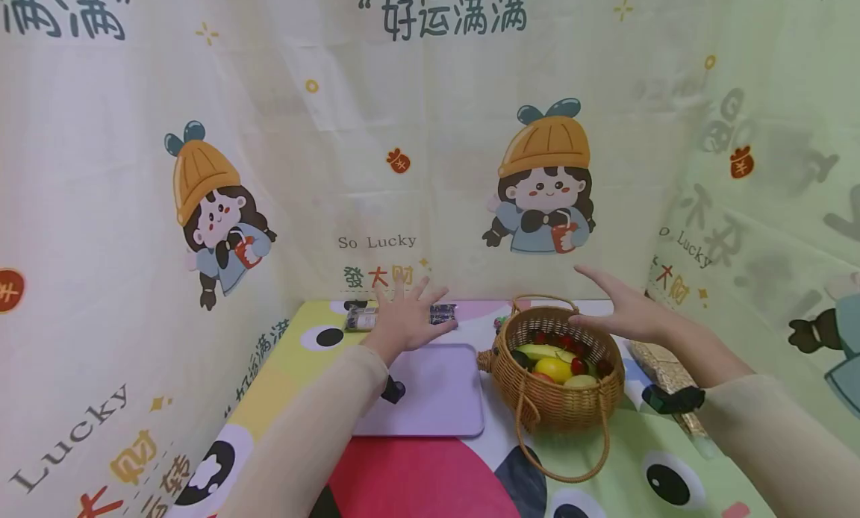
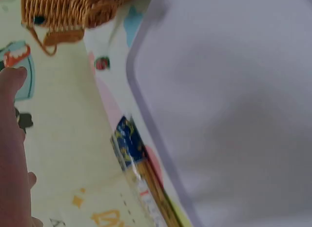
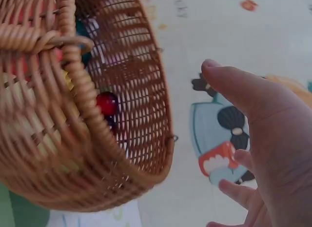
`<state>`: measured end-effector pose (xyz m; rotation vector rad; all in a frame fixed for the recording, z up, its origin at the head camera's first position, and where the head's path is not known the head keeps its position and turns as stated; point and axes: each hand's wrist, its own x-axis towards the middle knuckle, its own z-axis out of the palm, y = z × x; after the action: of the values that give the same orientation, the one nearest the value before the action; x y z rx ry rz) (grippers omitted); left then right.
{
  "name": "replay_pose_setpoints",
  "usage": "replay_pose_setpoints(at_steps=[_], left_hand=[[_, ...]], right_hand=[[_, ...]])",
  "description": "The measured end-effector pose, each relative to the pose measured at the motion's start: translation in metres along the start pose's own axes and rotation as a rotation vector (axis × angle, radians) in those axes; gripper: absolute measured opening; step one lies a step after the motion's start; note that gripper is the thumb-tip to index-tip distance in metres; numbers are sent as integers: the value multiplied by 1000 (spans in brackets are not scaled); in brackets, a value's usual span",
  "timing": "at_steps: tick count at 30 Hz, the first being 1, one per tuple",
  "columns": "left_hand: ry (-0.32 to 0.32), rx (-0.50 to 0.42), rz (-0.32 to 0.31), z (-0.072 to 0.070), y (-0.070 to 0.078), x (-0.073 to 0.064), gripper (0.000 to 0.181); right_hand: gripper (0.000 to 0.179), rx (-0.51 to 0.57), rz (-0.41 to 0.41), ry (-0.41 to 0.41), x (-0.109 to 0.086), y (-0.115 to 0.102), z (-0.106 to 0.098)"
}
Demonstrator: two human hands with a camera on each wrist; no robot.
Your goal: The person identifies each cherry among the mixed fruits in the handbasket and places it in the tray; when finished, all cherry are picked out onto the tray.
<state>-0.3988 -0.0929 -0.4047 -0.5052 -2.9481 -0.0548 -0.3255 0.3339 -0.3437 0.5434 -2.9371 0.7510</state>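
Observation:
My left hand point(image 1: 406, 316) is spread wide above the back part of a flat lilac tray point(image 1: 443, 398), holding nothing. Just behind that hand lies a long clear-wrapped packet point(image 1: 363, 319) with dark blue patterned ends, partly covered by the fingers. My right hand point(image 1: 628, 309) hovers near the back right rim of a round wicker basket point(image 1: 558, 406), its thumb and fingers stretched out. Inside the basket are a yellow lemon point(image 1: 554, 369), a banana point(image 1: 540, 351) and several red cherries. The right wrist view shows a gap between the basket's rim and the right hand point(image 3: 273, 119).
A thin wicker handle point(image 1: 594, 473) hangs down the basket's front onto the patterned tablecloth point(image 1: 423, 481). Right of the basket, a tan packet point(image 1: 661, 369) lies partly under my right forearm. Printed cloth point(image 1: 430, 130) hangs around the back and sides.

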Motion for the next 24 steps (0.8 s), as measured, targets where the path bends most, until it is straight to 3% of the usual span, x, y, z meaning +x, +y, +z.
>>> replay_pose_setpoints(at_steps=[5, 9, 15, 19, 24], left_hand=[[28, -54, 51, 10, 24, -11, 88], [41, -185, 90, 20, 37, -21, 83], [177, -429, 131, 28, 44, -32, 71], [200, -608, 188, 25, 54, -36, 62], [156, -800, 298, 9, 74, -35, 45]], right_hand=[[104, 117, 58, 39, -30, 21, 2], [98, 211, 62, 77, -53, 37, 13], [89, 354, 25, 108, -78, 43, 36], [84, 409, 32, 123, -89, 47, 51], [78, 490, 86, 91, -99, 50, 70]])
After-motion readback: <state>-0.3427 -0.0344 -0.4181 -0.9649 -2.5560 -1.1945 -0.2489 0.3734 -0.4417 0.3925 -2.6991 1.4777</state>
